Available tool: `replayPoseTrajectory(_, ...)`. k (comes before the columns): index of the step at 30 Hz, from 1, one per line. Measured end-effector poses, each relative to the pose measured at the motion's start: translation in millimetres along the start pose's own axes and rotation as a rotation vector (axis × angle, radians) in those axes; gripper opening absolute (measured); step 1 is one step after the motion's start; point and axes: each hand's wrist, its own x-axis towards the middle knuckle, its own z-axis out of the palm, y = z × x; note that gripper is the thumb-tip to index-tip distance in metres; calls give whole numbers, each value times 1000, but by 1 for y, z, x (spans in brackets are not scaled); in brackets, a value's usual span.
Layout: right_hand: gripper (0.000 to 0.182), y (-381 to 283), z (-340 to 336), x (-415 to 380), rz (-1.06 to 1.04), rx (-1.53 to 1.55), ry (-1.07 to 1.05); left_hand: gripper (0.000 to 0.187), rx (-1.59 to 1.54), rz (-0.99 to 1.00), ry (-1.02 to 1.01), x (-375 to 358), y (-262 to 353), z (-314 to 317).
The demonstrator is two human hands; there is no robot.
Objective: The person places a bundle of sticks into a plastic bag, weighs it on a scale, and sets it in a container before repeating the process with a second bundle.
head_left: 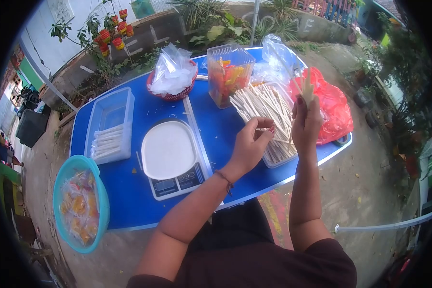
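My right hand [306, 121] is raised over the right end of the blue table [129, 187] and grips a small bundle of pale sticks [306, 89] that stand up from its fingers. My left hand [254, 144] hovers just left of it, fingers pinched on a thin stick drawn toward the bundle. Below both hands lies a clear tray heaped with many more pale sticks [266, 108].
A white digital scale [170, 156] sits mid-table. A clear box with several white rolls [109, 127] stands at left, a tub of coloured sweets [228, 74] and a red basket of plastic bags [174, 77] at the back, a red bag [333, 108] at right. A teal basin [79, 204] sits lower left.
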Motion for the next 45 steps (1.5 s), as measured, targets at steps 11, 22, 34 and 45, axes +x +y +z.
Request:
replayPoseTrajectory(11, 39, -62, 53, -30, -126, 394, -241, 52, 5, 500, 13, -9, 77, -11)
replayPoseTrajectory(22, 50, -144, 147, -62, -50, 746, -530, 26, 386, 393, 313, -55, 99, -112)
replayPoseTrajectory(34, 34, -127, 157, -70, -487, 172, -648, 26, 212, 345, 317, -80, 48, -160)
replayPoseTrajectory(45, 36, -105, 143, -55, -383, 372, -434, 25, 208, 202, 309, -90, 23, -161)
